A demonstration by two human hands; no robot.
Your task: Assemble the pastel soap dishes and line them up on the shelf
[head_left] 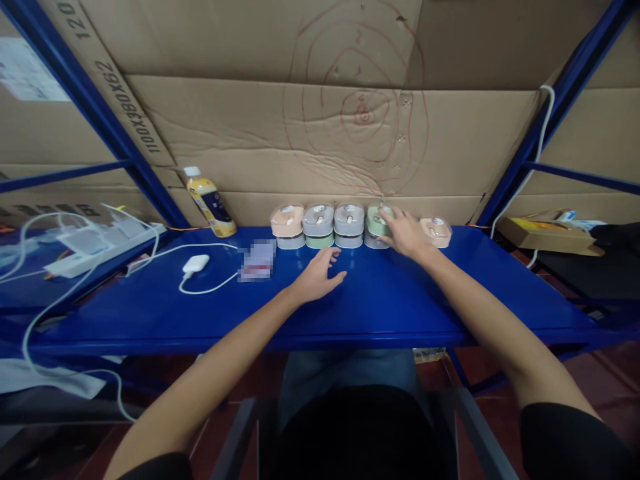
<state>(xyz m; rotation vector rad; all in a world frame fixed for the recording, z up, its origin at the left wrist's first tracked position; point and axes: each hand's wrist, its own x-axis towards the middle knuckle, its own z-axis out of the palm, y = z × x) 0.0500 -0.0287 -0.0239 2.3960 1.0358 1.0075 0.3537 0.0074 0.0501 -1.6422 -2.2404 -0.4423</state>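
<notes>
Blue steel shelf under both hands. We note the right hand with fingers spread across a green lidded box; we cannot tell whether they grip. The box sits on a grey box, long axis along the row, near the shelf's back. The left hand is open, holding nothing, just before the row.
</notes>
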